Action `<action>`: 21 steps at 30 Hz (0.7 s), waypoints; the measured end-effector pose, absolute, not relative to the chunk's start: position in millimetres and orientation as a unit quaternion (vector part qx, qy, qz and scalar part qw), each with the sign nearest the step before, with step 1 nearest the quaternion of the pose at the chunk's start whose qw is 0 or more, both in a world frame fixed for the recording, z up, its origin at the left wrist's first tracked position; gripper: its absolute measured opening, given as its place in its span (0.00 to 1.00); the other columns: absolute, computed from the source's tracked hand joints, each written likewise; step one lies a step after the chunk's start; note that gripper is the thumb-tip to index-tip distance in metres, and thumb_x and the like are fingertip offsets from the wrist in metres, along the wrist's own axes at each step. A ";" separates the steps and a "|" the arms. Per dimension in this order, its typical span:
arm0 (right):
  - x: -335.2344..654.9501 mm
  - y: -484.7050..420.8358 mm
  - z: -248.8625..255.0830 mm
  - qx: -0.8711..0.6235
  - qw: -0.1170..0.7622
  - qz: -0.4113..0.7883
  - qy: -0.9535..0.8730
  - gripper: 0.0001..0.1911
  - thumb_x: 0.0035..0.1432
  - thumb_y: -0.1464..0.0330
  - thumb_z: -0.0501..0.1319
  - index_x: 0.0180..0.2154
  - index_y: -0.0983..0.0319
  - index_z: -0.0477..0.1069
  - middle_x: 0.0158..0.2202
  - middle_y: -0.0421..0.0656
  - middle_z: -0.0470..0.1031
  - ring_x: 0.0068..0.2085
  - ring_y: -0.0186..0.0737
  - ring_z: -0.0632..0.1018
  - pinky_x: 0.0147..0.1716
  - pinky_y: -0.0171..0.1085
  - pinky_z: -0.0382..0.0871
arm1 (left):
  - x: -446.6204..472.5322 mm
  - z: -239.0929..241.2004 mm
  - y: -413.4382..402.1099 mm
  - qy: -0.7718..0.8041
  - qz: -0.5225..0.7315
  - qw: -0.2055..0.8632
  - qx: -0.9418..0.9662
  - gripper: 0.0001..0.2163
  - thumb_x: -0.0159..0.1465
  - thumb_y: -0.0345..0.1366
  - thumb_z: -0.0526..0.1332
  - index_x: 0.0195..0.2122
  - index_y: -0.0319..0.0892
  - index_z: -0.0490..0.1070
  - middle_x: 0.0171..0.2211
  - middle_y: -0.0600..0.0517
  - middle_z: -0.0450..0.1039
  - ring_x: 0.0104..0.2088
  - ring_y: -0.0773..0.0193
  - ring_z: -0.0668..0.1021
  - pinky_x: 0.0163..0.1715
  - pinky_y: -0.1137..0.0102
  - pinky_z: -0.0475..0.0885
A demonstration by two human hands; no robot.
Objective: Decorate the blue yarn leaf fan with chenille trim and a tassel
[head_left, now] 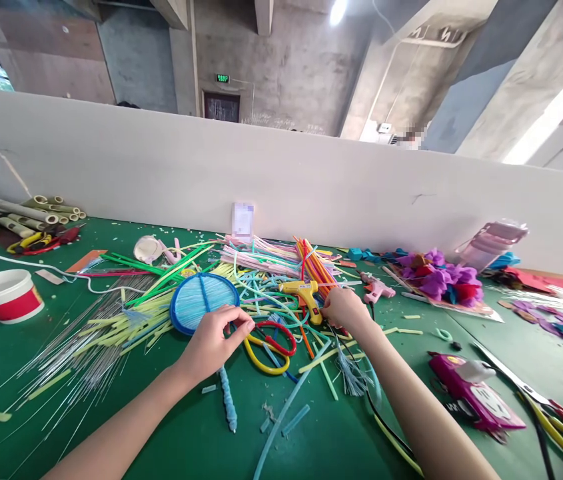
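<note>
My left hand is closed in a pinch on the lower rim of a round blue fan lying flat on the green table; the fan's fuzzy blue handle runs toward me. My right hand is closed around the grip of a yellow hot glue gun, which lies on the table with its nozzle pointing left. Between my hands lie red and yellow loops of pipe cleaner.
Piles of coloured pipe cleaners and thin metal wires cover the green table. A red-and-white cup and bamboo tubes stand at left. At right are a pink box, scissors, purple flowers and a pink bottle. A white partition backs the table.
</note>
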State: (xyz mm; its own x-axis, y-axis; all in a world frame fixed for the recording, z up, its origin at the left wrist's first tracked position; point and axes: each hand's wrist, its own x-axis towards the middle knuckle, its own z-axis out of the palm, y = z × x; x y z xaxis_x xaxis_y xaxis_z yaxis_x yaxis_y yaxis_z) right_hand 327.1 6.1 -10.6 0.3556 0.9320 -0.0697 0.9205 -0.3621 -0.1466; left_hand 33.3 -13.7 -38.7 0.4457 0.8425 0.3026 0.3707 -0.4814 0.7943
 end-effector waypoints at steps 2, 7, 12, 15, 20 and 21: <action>323.6 9.3 -15.5 -0.819 0.022 0.082 -0.567 0.12 0.66 0.61 0.62 0.45 0.63 0.74 0.43 0.43 0.78 0.39 0.37 0.80 0.41 0.42 0.77 | 32.1 -38.4 -13.5 0.395 0.360 0.327 0.779 0.12 0.69 0.42 0.57 0.33 0.43 0.75 0.33 0.52 0.77 0.38 0.60 0.77 0.36 0.70 0.67; 328.1 2.5 -2.8 -0.806 0.041 0.067 -0.586 0.06 0.60 0.68 0.64 0.37 0.62 0.79 0.33 0.45 0.81 0.36 0.41 0.81 0.32 0.35 0.72 | 31.4 -37.0 -13.4 0.401 0.360 0.319 0.780 0.12 0.69 0.42 0.57 0.34 0.43 0.76 0.34 0.52 0.77 0.38 0.60 0.78 0.35 0.70 0.67; 332.9 1.4 2.1 -0.800 0.043 0.082 -0.593 0.09 0.60 0.67 0.64 0.29 0.63 0.79 0.24 0.44 0.78 0.29 0.40 0.81 0.28 0.35 0.70 | 32.1 -38.5 -13.4 0.397 0.359 0.314 0.784 0.12 0.69 0.42 0.58 0.34 0.44 0.76 0.34 0.53 0.77 0.38 0.60 0.78 0.36 0.70 0.67; 328.7 8.2 -11.7 -0.801 0.043 0.096 -0.589 0.12 0.65 0.62 0.63 0.35 0.65 0.76 0.32 0.42 0.79 0.32 0.36 0.79 0.34 0.37 0.75 | 32.0 -38.9 -13.4 0.395 0.357 0.309 0.788 0.11 0.69 0.42 0.57 0.34 0.44 0.76 0.33 0.53 0.77 0.38 0.60 0.77 0.36 0.70 0.68; 327.5 11.8 -21.0 -0.797 0.093 0.115 -0.586 0.10 0.63 0.64 0.64 0.34 0.64 0.75 0.29 0.39 0.77 0.28 0.34 0.77 0.31 0.35 0.73 | 31.2 -40.0 -12.1 0.396 0.357 0.304 0.789 0.11 0.69 0.42 0.57 0.34 0.44 0.76 0.33 0.53 0.77 0.38 0.60 0.77 0.35 0.70 0.68; 329.0 9.8 -17.5 -0.796 0.115 0.115 -0.583 0.09 0.61 0.65 0.66 0.31 0.64 0.75 0.24 0.38 0.75 0.25 0.34 0.76 0.28 0.34 0.71 | 31.2 -40.5 -11.9 0.395 0.358 0.302 0.790 0.12 0.69 0.42 0.57 0.34 0.44 0.76 0.33 0.53 0.77 0.38 0.60 0.77 0.36 0.70 0.68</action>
State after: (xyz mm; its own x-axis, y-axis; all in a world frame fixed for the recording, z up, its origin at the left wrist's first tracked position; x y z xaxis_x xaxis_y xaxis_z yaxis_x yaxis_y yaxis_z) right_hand 329.0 9.8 -17.5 0.2933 0.9548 -0.0487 0.9021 -0.2932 -0.3165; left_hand 31.2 -11.9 -40.5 0.4305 0.8413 0.3268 0.4081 -0.5044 0.7609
